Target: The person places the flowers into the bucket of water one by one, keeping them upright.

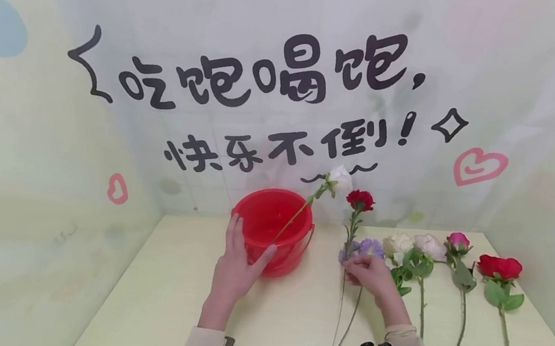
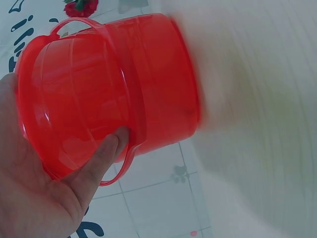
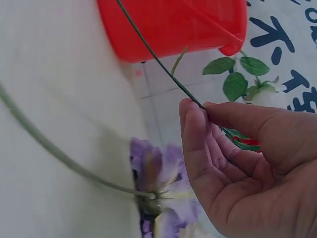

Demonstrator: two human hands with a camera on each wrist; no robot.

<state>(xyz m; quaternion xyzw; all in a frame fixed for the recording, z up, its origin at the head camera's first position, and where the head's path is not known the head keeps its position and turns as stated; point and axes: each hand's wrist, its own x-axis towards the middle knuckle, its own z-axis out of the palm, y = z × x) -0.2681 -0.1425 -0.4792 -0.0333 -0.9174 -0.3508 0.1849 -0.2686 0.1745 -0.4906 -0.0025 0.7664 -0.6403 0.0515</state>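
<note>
Right hand (image 1: 368, 272): pinches red flower (image 1: 360, 200) by stem; purple flower (image 1: 371, 248) beside grip, roses (image 1: 500, 268) farther right. Left hand (image 1: 235, 272): spread wide against bucket (image 1: 289, 261) holding white rose (image 1: 341, 179).

Some parts escape the eye around the red bucket (image 1: 288, 259)

Inside the bucket, the stem end of the white rose (image 1: 341, 177) is hidden behind the front wall. Right of the bucket, the right hand (image 1: 369, 273) covers part of the purple flower (image 1: 372, 247). Farther right, the head view's lower edge cuts the stems of the dark pink rose (image 1: 458, 242) and the red rose (image 1: 500, 267).
</note>
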